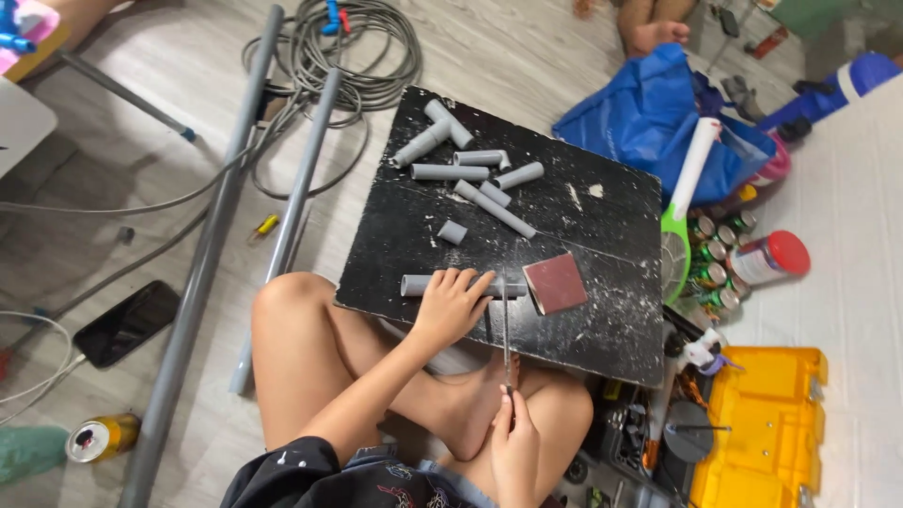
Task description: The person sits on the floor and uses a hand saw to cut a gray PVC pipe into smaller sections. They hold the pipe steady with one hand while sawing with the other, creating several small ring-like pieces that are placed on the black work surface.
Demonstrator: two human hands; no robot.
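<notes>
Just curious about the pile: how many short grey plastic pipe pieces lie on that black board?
8: six clustered at the black board's far end, one small stub mid-board, and one pinned under the left hand at the near edge. Overlaps may hide more.

Left hand (450, 306) pressing grey pipe (419, 283) on black board (602, 320), right hand (514, 442) gripping saw blade (505, 329), sandpaper block (555, 283) beside
</notes>
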